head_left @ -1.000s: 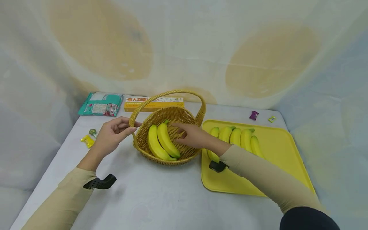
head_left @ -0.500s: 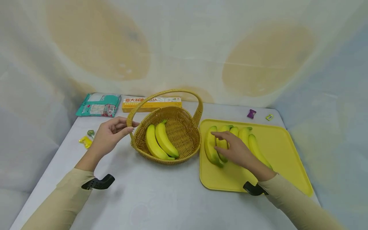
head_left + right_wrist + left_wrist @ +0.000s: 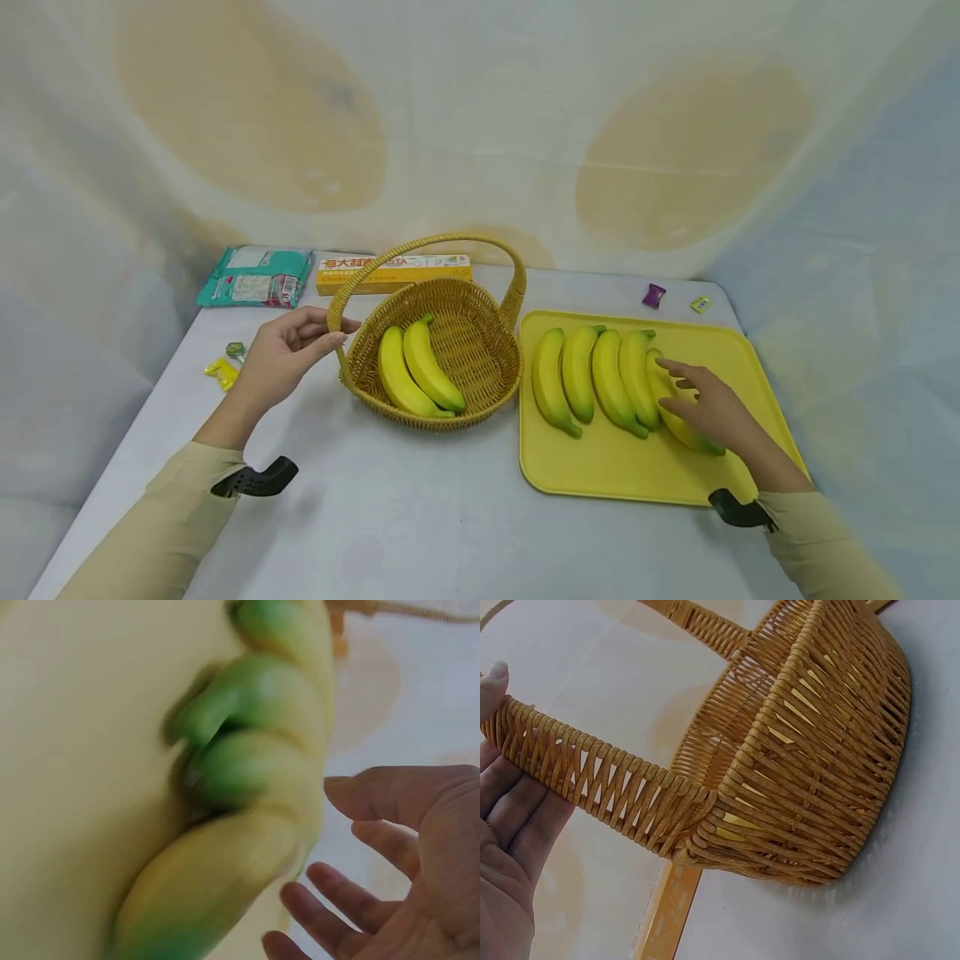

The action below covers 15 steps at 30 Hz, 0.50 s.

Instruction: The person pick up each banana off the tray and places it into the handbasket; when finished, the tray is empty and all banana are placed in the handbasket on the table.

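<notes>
My left hand (image 3: pixel 279 358) pinches the left side of the wicker basket's handle (image 3: pixel 607 769), thumb on one face and fingers behind it. Two bananas (image 3: pixel 408 375) lie side by side in the left half of the basket (image 3: pixel 360 408). My right hand (image 3: pixel 708 408) hovers over the rightmost banana (image 3: pixel 217 885) on the yellow tray (image 3: pixel 600 475), fingers spread and relaxed, holding nothing. In the right wrist view a gap shows between the fingertips (image 3: pixel 300 900) and that banana. Several bananas (image 3: pixel 577 375) lie in a row to its left on the tray.
Behind the basket stands a pasta box (image 3: pixel 393 273), with a teal packet (image 3: pixel 258 277) to its left. A yellow candy (image 3: pixel 222 372) and a lollipop (image 3: pixel 236 351) lie beside my left hand. Two small candies, one purple (image 3: pixel 654 296) and one yellow-green (image 3: pixel 701 304), sit behind the tray.
My right hand has left the basket and moved right across the tray to the last banana in the row. My left hand keeps hold of the handle, and the basket stays put.
</notes>
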Each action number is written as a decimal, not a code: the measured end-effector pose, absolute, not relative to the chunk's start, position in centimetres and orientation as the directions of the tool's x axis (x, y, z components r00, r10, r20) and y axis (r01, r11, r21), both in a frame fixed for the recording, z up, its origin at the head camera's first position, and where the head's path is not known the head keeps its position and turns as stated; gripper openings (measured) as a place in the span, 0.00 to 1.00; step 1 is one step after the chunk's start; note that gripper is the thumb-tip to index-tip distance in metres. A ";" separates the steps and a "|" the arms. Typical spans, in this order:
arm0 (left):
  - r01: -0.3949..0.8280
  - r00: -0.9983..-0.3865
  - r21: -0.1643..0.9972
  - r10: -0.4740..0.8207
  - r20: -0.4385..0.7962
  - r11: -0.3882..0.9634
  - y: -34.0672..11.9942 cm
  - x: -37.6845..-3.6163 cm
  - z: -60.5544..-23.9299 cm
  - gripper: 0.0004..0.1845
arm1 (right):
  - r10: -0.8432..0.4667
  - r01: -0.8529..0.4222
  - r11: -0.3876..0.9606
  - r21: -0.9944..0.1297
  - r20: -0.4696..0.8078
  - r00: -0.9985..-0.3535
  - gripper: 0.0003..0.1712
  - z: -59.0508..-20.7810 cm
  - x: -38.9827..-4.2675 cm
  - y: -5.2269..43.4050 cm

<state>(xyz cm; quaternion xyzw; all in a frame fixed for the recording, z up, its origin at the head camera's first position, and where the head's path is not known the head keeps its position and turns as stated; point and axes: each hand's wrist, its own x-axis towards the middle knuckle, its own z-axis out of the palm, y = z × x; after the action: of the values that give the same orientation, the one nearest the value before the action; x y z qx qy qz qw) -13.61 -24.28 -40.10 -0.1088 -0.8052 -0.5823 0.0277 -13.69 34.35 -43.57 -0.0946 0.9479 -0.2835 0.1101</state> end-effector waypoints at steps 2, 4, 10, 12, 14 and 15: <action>0.205 -0.975 0.933 0.142 0.169 0.297 -24.3 -13.6 -40.1 0.14 | -0.240 -0.091 0.831 -0.549 -0.206 -0.949 0.39 -44.0 -13.6 35.2; 0.206 -0.975 0.934 0.144 0.170 0.293 -24.2 -13.6 -40.1 0.14 | -0.232 -0.066 0.840 -0.538 -0.248 -0.941 0.41 -44.5 -13.5 35.8; 0.218 -0.971 0.936 0.156 0.180 0.277 -24.3 -13.7 -40.2 0.13 | -0.223 -0.039 0.855 -0.517 -0.297 -0.928 0.43 -44.9 -13.4 36.4; 0.219 -0.971 0.936 0.156 0.181 0.275 -24.3 -13.7 -40.2 0.13 | -0.222 -0.040 0.857 -0.514 -0.298 -0.929 0.43 -44.8 -13.4 36.4; 0.220 -0.971 0.936 0.155 0.182 0.274 -24.3 -13.8 -40.3 0.13 | -0.222 -0.044 0.859 -0.510 -0.292 -0.930 0.43 -44.7 -13.5 36.3; 0.220 -0.971 0.936 0.156 0.183 0.274 -24.3 -13.8 -40.3 0.13 | -0.221 -0.046 0.860 -0.509 -0.289 -0.932 0.43 -44.6 -13.5 36.3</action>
<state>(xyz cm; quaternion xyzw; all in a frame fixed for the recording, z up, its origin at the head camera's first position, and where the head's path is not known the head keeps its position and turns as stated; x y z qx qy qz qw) -13.76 -24.30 -40.29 -0.1177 -0.7977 -0.5908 0.0274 -13.47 36.30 -44.64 -0.0701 0.9490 -0.2555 0.1711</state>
